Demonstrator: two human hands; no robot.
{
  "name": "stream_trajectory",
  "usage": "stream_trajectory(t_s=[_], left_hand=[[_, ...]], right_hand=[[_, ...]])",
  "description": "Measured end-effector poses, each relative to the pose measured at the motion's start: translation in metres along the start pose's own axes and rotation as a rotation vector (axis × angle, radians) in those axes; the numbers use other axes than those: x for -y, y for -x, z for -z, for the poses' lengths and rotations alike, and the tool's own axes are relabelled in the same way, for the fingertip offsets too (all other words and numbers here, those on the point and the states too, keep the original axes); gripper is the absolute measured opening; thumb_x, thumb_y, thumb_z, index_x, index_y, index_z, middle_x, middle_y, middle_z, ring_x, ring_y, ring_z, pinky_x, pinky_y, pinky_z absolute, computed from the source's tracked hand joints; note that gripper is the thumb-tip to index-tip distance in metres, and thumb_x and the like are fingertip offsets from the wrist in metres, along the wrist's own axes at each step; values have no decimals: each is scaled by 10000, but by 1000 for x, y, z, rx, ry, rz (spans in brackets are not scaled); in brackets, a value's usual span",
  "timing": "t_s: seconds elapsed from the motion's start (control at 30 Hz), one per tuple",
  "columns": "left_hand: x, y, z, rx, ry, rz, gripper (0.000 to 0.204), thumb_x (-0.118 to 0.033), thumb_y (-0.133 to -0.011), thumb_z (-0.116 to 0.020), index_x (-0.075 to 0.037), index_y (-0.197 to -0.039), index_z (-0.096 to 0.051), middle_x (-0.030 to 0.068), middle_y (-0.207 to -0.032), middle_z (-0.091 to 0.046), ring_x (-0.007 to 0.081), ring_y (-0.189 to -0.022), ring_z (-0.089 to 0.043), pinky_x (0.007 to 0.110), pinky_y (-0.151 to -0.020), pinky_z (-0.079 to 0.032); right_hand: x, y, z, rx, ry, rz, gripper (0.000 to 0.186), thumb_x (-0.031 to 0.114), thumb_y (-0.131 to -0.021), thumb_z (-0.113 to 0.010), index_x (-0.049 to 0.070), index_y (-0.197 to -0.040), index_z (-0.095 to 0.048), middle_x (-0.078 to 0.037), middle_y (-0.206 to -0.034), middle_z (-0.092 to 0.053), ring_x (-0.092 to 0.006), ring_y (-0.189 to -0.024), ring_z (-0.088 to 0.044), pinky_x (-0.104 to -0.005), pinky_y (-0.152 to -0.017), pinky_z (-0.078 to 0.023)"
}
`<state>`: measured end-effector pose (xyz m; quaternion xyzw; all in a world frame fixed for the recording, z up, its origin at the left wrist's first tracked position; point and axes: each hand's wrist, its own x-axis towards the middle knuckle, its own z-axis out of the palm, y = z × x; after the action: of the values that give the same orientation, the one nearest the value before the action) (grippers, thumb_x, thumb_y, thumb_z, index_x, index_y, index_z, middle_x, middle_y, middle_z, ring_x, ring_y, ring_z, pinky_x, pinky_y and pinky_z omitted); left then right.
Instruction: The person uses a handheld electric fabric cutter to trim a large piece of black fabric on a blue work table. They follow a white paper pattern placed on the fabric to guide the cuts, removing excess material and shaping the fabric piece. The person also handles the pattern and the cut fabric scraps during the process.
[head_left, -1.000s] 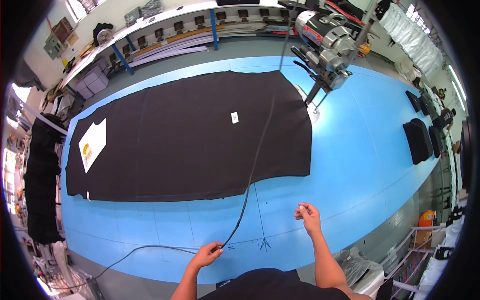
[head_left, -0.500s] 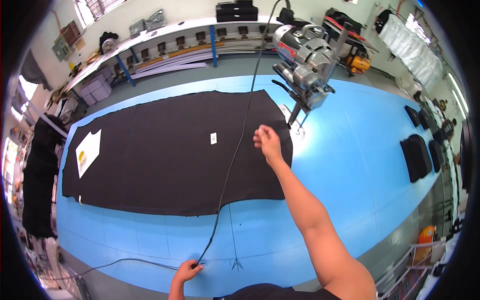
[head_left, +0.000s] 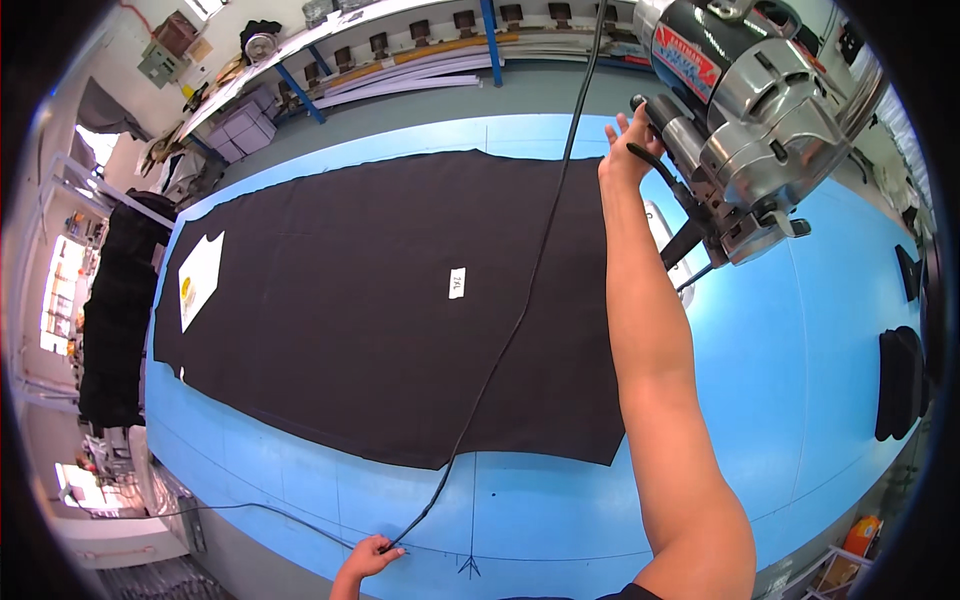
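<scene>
A straight-knife fabric cutting machine (head_left: 760, 130) with a silver motor body stands at the right end of a stack of black fabric (head_left: 400, 290). My right hand (head_left: 628, 150) reaches up beside the machine's handle, its fingers apart; whether they touch the handle is hard to see. My left hand (head_left: 370, 556) is closed around the black power cable (head_left: 520, 315) at the table's near edge. From there the cable runs up across the fabric towards the top. On the fabric lie a white paper piece (head_left: 203, 275) with a yellow spot and a small white label (head_left: 457, 283).
The blue table (head_left: 740, 400) spreads beneath everything, with drawn lines near its front. Black fabric pieces (head_left: 900, 380) are piled at its right end. A white side bench (head_left: 360, 22) with blue legs runs along the far wall. Black cloth (head_left: 125, 310) hangs at the left.
My right hand has moved up and away to the machine's handle. The machine appears larger and nearer, and the whole view has shifted. My left hand stays on the cable.
</scene>
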<state>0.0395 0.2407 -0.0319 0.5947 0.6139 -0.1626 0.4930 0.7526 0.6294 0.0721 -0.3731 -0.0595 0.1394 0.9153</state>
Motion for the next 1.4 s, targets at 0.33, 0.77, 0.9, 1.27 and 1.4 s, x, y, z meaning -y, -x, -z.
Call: stream_trajectory(t_s=[0.33, 0.77, 0.9, 1.27, 1.4], left_hand=[[-17, -6, 10, 55, -2, -40, 486, -383, -832, -807, -29, -660, -522, 70, -707, -458, 215, -709, -460, 352, -648, -410], [2, -3, 0, -1, -1, -189, 406, -400, -822, -798, -18, -788, -666, 124, -911, -592, 270, -900, -539, 365, -770, -456], [27, 20, -14, -109, -110, -390, 359, -374, -841, -777, -22, -878, -716, 131, -1081, -649, 313, -1046, -562, 380, -882, -473], [151, 110, -38, -10, -479, -52, 482, -567, -886, -624, -115, -989, -757, 103, -1094, -707, 338, -1111, -613, 674, -1135, -161], [179, 126, -35, 83, -501, -53, 495, -579, -875, -628, -118, -996, -758, 109, -915, -734, 326, -1033, -670, 688, -1163, -84]], right_hand=[[4, -36, 6, -79, -184, -60, 384, 73, -874, -716, 111, -1225, -564, -87, -1122, -667, -258, -984, -691, -466, -1022, -438], [99, 33, 98, 4, -68, -42, 184, 135, -913, -712, 76, -1048, -600, -77, -899, -674, -233, -643, -670, -399, -698, -566], [140, 61, 149, -11, -90, -91, 175, 187, -911, -714, 77, -1006, -616, -55, -849, -681, -209, -616, -644, -370, -660, -538], [269, 175, 275, -94, -116, -73, 171, 223, -875, -646, 76, -934, -583, -68, -809, -687, -195, -626, -666, -324, -505, -522], [319, 228, 302, -197, 36, -159, 170, 237, -864, -626, 99, -907, -537, -55, -704, -624, -219, -612, -656, -358, -481, -488]])
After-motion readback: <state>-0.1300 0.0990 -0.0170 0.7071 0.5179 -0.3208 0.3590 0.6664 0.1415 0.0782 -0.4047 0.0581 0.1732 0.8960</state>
